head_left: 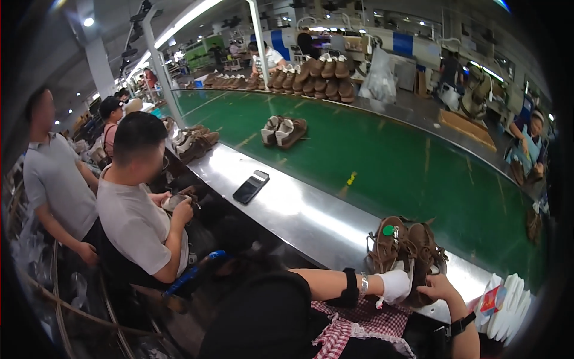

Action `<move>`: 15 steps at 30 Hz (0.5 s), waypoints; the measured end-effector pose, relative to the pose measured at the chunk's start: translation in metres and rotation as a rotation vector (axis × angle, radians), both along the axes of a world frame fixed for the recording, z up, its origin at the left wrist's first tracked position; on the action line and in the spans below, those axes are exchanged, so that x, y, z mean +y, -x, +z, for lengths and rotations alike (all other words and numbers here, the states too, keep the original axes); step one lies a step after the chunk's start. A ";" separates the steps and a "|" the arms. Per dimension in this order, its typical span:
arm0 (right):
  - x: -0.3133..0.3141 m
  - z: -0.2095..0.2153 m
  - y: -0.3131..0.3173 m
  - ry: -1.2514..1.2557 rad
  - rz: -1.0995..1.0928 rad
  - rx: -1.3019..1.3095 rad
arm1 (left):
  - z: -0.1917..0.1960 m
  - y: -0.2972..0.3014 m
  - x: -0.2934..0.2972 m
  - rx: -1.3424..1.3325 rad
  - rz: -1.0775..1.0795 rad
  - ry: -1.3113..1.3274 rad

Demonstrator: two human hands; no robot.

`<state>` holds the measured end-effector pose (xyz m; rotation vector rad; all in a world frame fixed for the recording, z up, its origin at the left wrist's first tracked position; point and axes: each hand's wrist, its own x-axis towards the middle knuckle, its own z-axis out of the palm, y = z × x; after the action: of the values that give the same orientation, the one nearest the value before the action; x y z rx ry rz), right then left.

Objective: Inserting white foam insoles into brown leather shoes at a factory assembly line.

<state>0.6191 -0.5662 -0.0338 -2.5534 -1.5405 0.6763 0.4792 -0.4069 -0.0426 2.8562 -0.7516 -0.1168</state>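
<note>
A pair of brown lace-up shoes stands on the metal ledge in front of me: a left shoe (387,239) with a round green sticker and a small metal piece on it, and a right shoe (423,254). My left hand (396,286), in a white glove, is closed against the heel end of the right shoe; its fingertips are largely hidden. Bare, my right hand (439,289) grips the same shoe's near right side with curled fingers. Dark bands circle both my wrists.
A black phone (251,186) lies on the metal ledge (323,230). Another shoe pair (284,131) sits on the green belt (382,155). White stacked sheets (509,308) stand at my right. To my left, a seated co-worker (140,197) handles a shoe; piled shoes (323,78) line the far side.
</note>
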 end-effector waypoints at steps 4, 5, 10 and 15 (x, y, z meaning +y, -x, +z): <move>0.009 -0.014 0.018 -0.114 -0.028 -0.091 | -0.006 -0.006 -0.004 -0.013 -0.061 0.049; 0.018 -0.021 0.014 -0.022 -0.048 -0.178 | -0.003 -0.009 -0.006 0.031 -0.086 0.099; 0.064 -0.002 0.040 0.079 -0.076 -0.355 | 0.014 0.003 0.024 0.103 -0.003 0.104; 0.050 0.013 0.057 0.152 -0.191 -0.113 | 0.021 0.038 0.045 -0.359 -0.154 0.480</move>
<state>0.5622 -0.5159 -0.0210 -2.8497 -1.2960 0.6598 0.4411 -0.3618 -0.0218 2.3798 -0.9168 0.5004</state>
